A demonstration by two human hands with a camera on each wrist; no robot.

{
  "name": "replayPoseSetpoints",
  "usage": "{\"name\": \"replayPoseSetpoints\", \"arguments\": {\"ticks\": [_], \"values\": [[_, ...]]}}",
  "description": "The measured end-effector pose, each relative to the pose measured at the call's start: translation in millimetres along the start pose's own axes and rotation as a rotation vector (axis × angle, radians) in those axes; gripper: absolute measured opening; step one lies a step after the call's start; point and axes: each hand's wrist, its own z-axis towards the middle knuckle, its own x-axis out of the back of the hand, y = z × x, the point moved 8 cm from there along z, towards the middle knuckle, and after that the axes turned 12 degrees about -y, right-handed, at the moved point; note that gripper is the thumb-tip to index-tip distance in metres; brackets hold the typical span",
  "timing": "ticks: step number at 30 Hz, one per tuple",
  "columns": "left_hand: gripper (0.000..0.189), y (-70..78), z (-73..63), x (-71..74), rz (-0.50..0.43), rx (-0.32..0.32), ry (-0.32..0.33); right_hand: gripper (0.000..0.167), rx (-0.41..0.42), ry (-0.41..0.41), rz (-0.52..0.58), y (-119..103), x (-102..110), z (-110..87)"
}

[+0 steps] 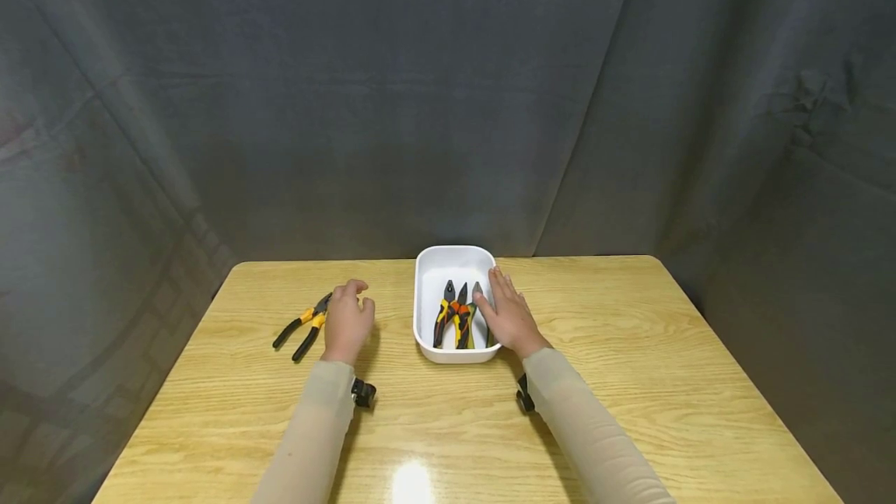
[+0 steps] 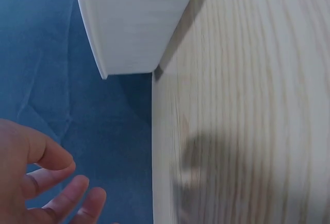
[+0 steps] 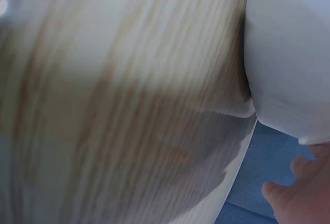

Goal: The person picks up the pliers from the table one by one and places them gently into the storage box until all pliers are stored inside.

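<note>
A pair of pliers with yellow and black handles (image 1: 309,316) lies on the table at the left. My left hand (image 1: 348,327) is just to its right, covering part of its head in the head view. In the left wrist view the fingers (image 2: 67,198) are loosely bent around nothing. A white plastic bin (image 1: 455,358) stands at the middle, holding yellow-and-black pliers (image 1: 442,317), orange-and-black pliers (image 1: 463,319) and grey-jawed pliers (image 1: 477,291). My right hand (image 1: 514,319) rests on the bin's right rim with its fingers extended, hiding part of the grey-jawed pair.
The wood-grain table (image 1: 630,379) reaches back to a dark grey curtain (image 1: 350,115), which also hangs at both sides. The bin stands close to the table's back edge. A small black wrist device (image 1: 364,393) sits at the left cuff, another (image 1: 525,395) at the right.
</note>
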Motion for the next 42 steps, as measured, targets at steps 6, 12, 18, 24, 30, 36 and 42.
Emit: {"name": "replayPoseSetpoints", "arguments": {"ticks": [6,12,18,24,30,36,42], "values": [[0.033,-5.3,-0.6,7.8,0.012,0.021,0.013,0.072,0.0,-0.003,-0.001,0,0,0.4],[0.035,-15.6,-0.7,12.3,0.042,0.07,-0.02,0.072,0.002,-0.004,0.009,-1,-1,0.1],[0.038,-24.4,-2.8,18.5,0.052,0.118,-0.045,0.071,0.002,-0.001,0.011,1,-2,0.7],[0.041,-33.8,-4.0,24.6,0.056,0.141,-0.049,0.072,0.005,-0.001,0.004,1,-1,-0.5],[0.041,-41.2,-4.9,32.7,0.055,0.147,-0.038,0.071,0.0,0.002,0.018,-1,0,-1.7],[0.04,-44.8,-8.3,38.8,0.041,0.166,-0.032,0.071,0.001,0.003,0.009,-1,0,-2.1],[0.041,-53.2,-9.9,44.4,0.036,0.211,-0.031,0.071,0.002,-0.006,-0.005,-2,1,-3.1]]}}
